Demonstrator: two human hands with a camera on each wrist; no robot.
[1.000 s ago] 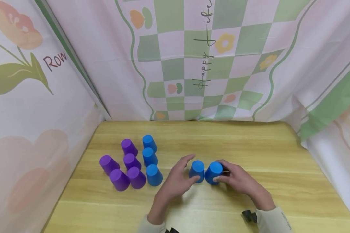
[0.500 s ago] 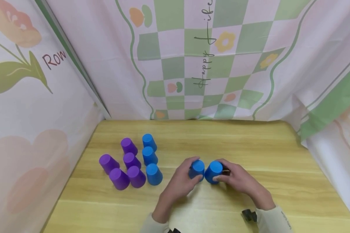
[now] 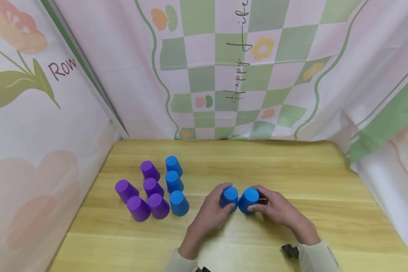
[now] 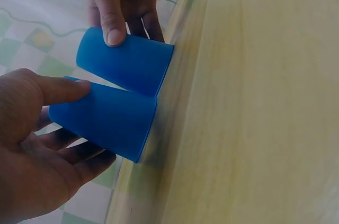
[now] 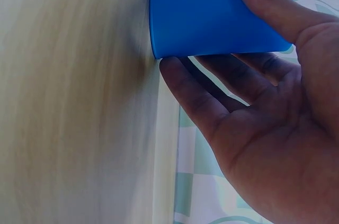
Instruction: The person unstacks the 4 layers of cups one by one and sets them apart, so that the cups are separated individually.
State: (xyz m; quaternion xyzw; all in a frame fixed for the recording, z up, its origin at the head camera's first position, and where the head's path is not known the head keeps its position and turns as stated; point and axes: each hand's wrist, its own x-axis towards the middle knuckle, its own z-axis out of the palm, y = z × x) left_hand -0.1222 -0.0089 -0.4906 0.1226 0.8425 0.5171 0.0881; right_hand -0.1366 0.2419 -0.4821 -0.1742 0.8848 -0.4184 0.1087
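Two blue cups stand upside down side by side near the middle of the table. My left hand grips the left blue cup, its thumb on the near side and its fingers round the far side. The right blue cup is held the same way by my right hand. In the left wrist view the rims of the left cup and the right cup meet at the tabletop. The right wrist view shows my right thumb on the cup wall, with fingers beneath.
To the left, several purple cups stand upside down in a loose group. Beside them runs a row of three blue cups. Printed curtains hang behind the wooden table and along both sides.
My left hand has moved slightly right and closed its fingers round the left blue cup. My right hand keeps its hold on the other cup. The cups have not visibly moved.
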